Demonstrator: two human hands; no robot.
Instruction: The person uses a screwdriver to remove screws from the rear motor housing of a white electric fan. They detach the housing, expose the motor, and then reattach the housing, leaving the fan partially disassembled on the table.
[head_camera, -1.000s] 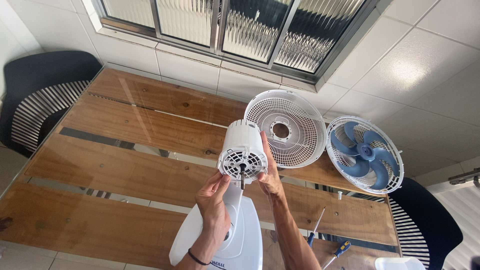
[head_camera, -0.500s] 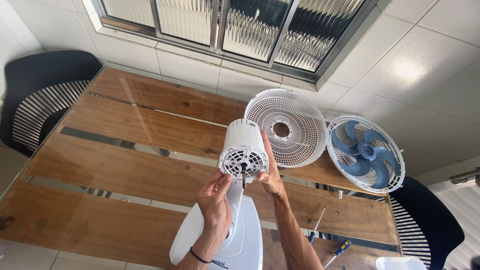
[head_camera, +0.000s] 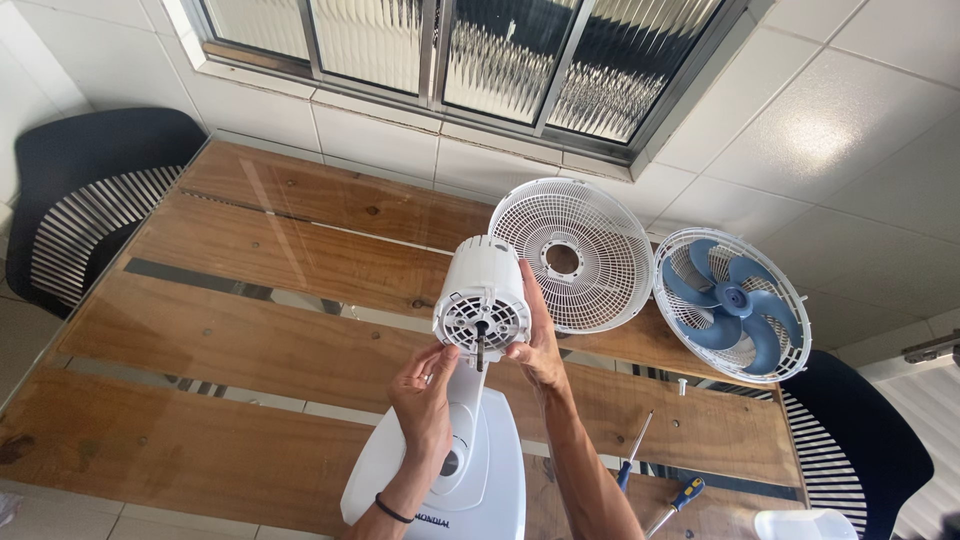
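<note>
Two hands frame the white fan motor housing (head_camera: 483, 290), upright on its stand above the white base (head_camera: 450, 470) on the wooden counter (head_camera: 250, 330). My right hand (head_camera: 537, 345) lies open flat against its side, while my left hand (head_camera: 422, 400) pinches narrowly under its vented face (shaft pointing at me). Beyond lie a white grille (head_camera: 570, 255) and a grille with blue blades (head_camera: 730, 305).

You work in bright, even daylight from the ribbed-glass window with its grey metal frame (head_camera: 470, 60) above the table. It throws a glare patch on the white tiled wall (head_camera: 815, 140) and pale streaks across the glass-topped wooden plank table (head_camera: 270, 225). Shadows stay soft. The wide lens bends straight lines near the edges; focus is sharp throughout.
</note>
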